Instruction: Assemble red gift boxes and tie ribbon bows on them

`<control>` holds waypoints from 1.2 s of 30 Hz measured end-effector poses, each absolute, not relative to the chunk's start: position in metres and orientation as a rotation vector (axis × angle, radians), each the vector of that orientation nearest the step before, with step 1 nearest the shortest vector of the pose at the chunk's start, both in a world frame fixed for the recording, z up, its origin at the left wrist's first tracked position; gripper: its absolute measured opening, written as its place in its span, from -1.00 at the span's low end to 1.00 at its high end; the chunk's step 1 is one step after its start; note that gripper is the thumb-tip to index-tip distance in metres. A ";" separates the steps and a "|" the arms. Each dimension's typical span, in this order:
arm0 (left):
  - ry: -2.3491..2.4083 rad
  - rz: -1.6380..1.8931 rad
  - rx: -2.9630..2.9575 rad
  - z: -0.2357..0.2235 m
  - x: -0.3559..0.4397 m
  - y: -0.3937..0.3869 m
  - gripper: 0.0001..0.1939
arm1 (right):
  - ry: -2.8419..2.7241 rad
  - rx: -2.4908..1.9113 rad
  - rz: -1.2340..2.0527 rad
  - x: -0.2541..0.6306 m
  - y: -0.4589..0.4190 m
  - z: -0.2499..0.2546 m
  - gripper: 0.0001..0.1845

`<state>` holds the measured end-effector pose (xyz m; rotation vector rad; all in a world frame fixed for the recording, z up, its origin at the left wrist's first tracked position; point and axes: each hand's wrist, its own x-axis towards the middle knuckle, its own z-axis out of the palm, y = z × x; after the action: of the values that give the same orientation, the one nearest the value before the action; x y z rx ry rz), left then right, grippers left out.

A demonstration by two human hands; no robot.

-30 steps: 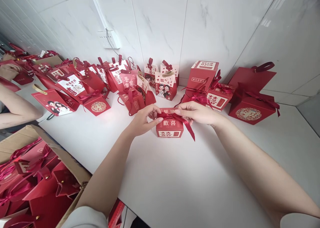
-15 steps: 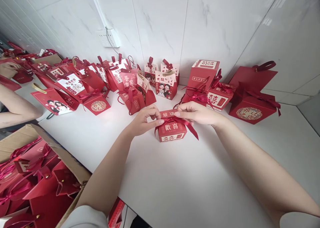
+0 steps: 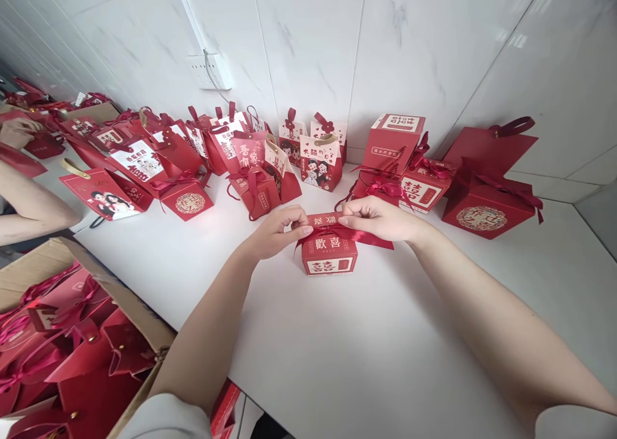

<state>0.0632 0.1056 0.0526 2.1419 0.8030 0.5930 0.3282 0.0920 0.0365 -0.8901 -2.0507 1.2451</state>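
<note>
A person's left hand (image 3: 277,233) and right hand (image 3: 378,219) each pinch a red ribbon (image 3: 333,231) across the top of a small red box (image 3: 329,249), which rests on a white bench (image 3: 385,336). Behind it, other red gift boxes (image 3: 321,162) line the marbled wall (image 3: 308,53); an open carton (image 3: 130,310) of red packaging (image 3: 96,391) sits at lower left.

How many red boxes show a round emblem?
2 visible: one ribboned box left of the left hand, and the other box right of the right hand. Others may be hidden among the crowded packaging.
</note>
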 end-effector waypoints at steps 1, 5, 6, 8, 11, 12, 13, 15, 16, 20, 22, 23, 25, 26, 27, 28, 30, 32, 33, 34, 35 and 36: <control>0.798 0.583 2.149 0.053 0.063 0.106 -0.68 | -2.054 -0.888 1.240 0.329 0.092 0.035 -0.51; 0.797 0.567 2.156 0.054 0.062 0.106 -0.67 | -2.064 -0.895 1.249 0.330 0.093 0.033 -0.51; 0.799 0.564 2.154 0.054 0.062 0.106 -0.67 | -2.061 -0.899 1.258 0.330 0.093 0.033 -0.51; 0.800 0.558 2.148 0.055 0.062 0.106 -0.67 | -2.053 -0.894 1.278 0.331 0.093 0.034 -0.51; 0.773 0.580 2.131 0.053 0.060 0.107 -0.67 | -2.028 -0.871 1.322 0.331 0.093 0.034 -0.51; 0.754 0.595 2.120 0.052 0.059 0.108 -0.67 | -2.015 -0.865 1.339 0.331 0.094 0.033 -0.50; 0.733 0.610 2.107 0.050 0.059 0.110 -0.67 | -2.003 -0.860 1.355 0.332 0.094 0.033 -0.50; 0.688 0.638 2.069 0.045 0.057 0.113 -0.67 | -1.975 -0.844 1.389 0.333 0.095 0.030 -0.50; 0.670 0.652 2.046 0.042 0.056 0.115 -0.67 | -1.959 -0.833 1.409 0.333 0.096 0.028 -0.51; 0.641 0.690 1.932 0.031 0.056 0.120 -0.67 | -1.896 -0.825 1.441 0.333 0.098 0.021 -0.51; 0.653 0.694 1.878 0.029 0.057 0.121 -0.66 | -1.874 -0.835 1.406 0.331 0.098 0.019 -0.49; 0.665 0.697 1.857 0.028 0.057 0.121 -0.65 | -1.862 -0.836 1.391 0.331 0.097 0.020 -0.49; 0.695 0.715 1.847 0.030 0.059 0.119 -0.64 | -1.853 -0.842 1.391 0.329 0.095 0.023 -0.49; 0.719 0.729 1.855 0.031 0.060 0.117 -0.64 | -1.853 -0.843 1.403 0.328 0.095 0.025 -0.51; 0.754 0.752 1.872 0.034 0.062 0.114 -0.64 | -1.855 -0.837 1.425 0.327 0.093 0.028 -0.54; 0.800 0.796 1.905 0.036 0.064 0.111 -0.66 | -1.858 -0.824 1.446 0.325 0.092 0.031 -0.58; 0.913 0.937 2.017 0.042 0.070 0.103 -0.74 | -1.868 -0.773 1.471 0.322 0.090 0.036 -0.66; 1.011 1.033 2.158 0.046 0.075 0.096 -0.80 | -1.865 -0.718 1.477 0.319 0.089 0.039 -0.72; 1.044 1.033 2.220 0.047 0.077 0.094 -0.82 | -1.861 -0.705 1.473 0.317 0.088 0.039 -0.74; 1.069 1.001 2.258 0.047 0.078 0.093 -0.84 | -1.852 -0.699 1.473 0.315 0.087 0.038 -0.74; 1.086 0.957 2.268 0.046 0.078 0.094 -0.87 | -1.841 -0.699 1.481 0.314 0.087 0.037 -0.70; 1.092 0.921 2.257 0.045 0.078 0.095 -0.89 | -1.829 -0.704 1.493 0.313 0.086 0.036 -0.64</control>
<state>0.0779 0.0950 0.0454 2.2566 1.0925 0.9210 0.3126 0.0863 0.0360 -0.7043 -1.8290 1.4926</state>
